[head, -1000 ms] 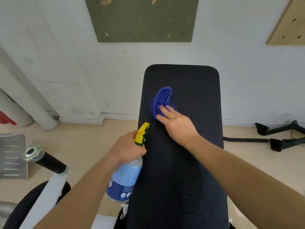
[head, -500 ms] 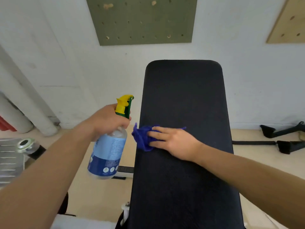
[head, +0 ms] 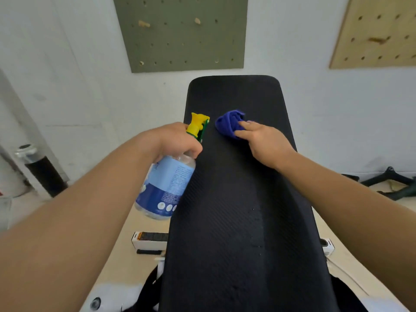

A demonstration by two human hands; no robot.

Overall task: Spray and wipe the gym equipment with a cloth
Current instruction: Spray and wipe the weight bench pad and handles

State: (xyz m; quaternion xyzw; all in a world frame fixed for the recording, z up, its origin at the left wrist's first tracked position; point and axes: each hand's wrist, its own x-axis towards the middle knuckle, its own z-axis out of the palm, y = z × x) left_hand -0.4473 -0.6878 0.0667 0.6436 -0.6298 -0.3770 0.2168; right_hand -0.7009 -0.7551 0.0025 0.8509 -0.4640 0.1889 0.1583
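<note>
A long black padded gym bench (head: 243, 199) runs away from me toward the white wall. On its upper part lies a bunched blue cloth (head: 229, 122); my right hand (head: 263, 140) presses on it with fingers stretched out flat. My left hand (head: 177, 140) grips the neck of a clear spray bottle (head: 166, 183) with a blue label and a yellow and green trigger head, held at the bench's left edge, nozzle up toward the cloth. A few wet specks show on the pad nearer to me.
A green pegboard (head: 186, 32) and a wooden pegboard (head: 378, 30) hang on the wall. A black-gripped bar with a metal end (head: 38, 165) stands at the left. Dark cable handles (head: 391, 183) lie on the floor at the right. The bench's white frame foot (head: 148, 242) sits below.
My right hand has slid the cloth from the bench's left edge up and right toward its middle. My left hand brought the bottle rightward to the bench's edge.
</note>
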